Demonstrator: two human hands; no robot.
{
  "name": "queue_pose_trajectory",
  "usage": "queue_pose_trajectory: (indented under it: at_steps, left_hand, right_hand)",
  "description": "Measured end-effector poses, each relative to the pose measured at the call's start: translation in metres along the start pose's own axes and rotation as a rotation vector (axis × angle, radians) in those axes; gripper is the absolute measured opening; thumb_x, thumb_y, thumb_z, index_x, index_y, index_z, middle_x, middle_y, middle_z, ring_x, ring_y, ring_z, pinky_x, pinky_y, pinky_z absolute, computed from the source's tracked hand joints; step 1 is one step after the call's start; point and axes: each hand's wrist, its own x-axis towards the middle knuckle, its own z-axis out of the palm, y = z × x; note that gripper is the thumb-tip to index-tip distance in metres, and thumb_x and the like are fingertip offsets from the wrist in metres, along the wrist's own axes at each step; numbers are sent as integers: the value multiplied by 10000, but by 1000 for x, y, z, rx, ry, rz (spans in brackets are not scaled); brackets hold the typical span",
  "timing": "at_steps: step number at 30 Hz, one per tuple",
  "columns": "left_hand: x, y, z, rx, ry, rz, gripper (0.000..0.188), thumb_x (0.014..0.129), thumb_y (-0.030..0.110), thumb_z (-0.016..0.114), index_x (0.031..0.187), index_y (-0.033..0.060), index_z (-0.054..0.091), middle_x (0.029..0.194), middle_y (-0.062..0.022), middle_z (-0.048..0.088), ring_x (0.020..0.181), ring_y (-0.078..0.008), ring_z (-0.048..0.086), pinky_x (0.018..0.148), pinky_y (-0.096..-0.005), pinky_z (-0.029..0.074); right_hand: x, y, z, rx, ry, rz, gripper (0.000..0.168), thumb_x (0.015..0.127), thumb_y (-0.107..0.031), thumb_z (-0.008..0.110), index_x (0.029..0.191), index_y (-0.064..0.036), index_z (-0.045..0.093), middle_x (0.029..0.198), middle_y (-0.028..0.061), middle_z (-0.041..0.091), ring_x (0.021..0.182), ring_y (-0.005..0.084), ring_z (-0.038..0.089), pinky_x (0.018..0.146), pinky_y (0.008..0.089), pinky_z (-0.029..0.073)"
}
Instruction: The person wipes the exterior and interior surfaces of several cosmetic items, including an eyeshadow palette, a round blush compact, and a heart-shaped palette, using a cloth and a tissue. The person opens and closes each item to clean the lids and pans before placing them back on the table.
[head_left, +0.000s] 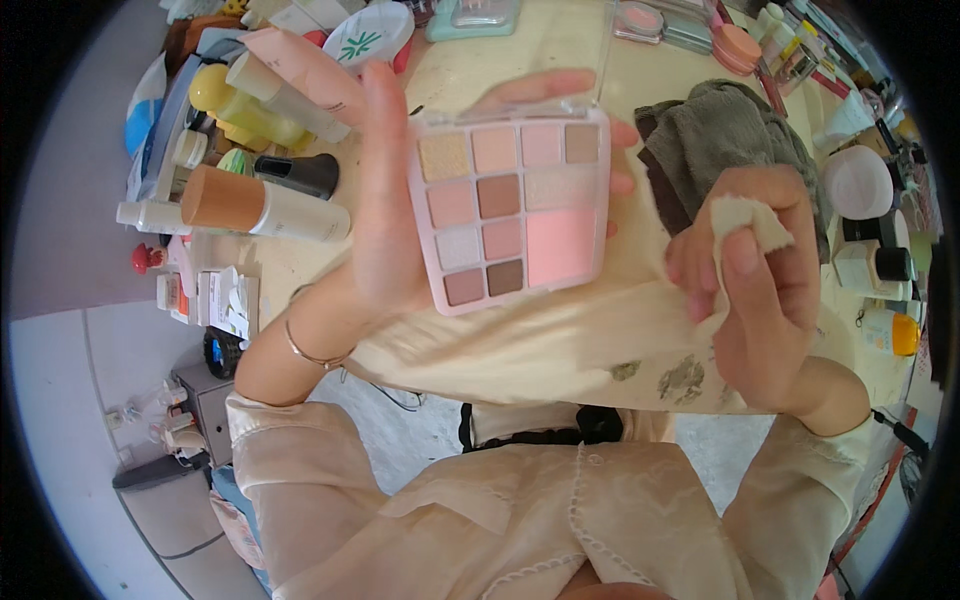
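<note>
Above the table's near part, my left hand (390, 225) holds a pink makeup palette (517, 206), its thumb along the left edge and its fingers behind. The palette's clear lid (604, 52) is raised, and its pans of beige, pink, brown and shimmer shades face up towards me. On the right, my right hand (765, 300) pinches a crumpled off-white tissue or cloth piece (750, 217) between thumb and fingers. Just beyond that hand lies a folded grey-brown towel (720, 127).
Bottles and tubes crowd the table's left side, among them a white bottle with a brown cap (300, 214) and a pink tube (307, 71). A mint-coloured case (472, 19) lies at the back. Jars and a yellow-capped bottle (889, 332) line the right side.
</note>
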Motion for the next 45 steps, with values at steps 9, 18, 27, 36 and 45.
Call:
queue_pose_trajectory:
  at_steps: [9,18,27,36,45]
  left_hand:
    - [-7,-32,-11,-40,-104,-81,1143,715,896,76,1466,43,193,1391,-156,431,1216,-272,494,994,-410,435]
    - [-12,-37,-1,-121,-39,-136,1270,649,946,142,1475,-19,148,1403,-184,413,1272,-274,447,1059,-380,358]
    - [-12,-36,7,88,-11,-177,1272,609,951,12,1502,52,126,1359,-134,462,1218,-252,480,1019,-364,381]
    - [-11,-33,2,3,-44,-197,1268,611,957,64,1501,56,123,1400,-151,434,1253,-263,462,1036,-377,377]
    - [-10,-28,0,-91,-97,-196,1298,591,970,68,1500,43,98,1422,-191,396,1273,-303,451,1041,-404,384]
  right_hand:
    - [8,2,-3,-634,-104,-322,283,808,112,583,1082,53,618,921,115,588,635,112,504,592,218,426]
    - [9,22,5,-702,-87,-470,427,689,173,590,1093,52,655,909,123,569,671,151,527,589,245,435]
    - [3,38,6,-783,-80,-532,468,670,183,599,1112,41,658,900,102,521,642,137,494,531,244,404]
    - [3,31,12,-797,-64,-537,471,633,141,652,1090,29,675,837,75,515,625,137,481,507,237,397]
    - [0,33,14,-917,-45,-653,453,595,81,705,1036,-23,706,807,16,532,614,122,445,496,236,357]
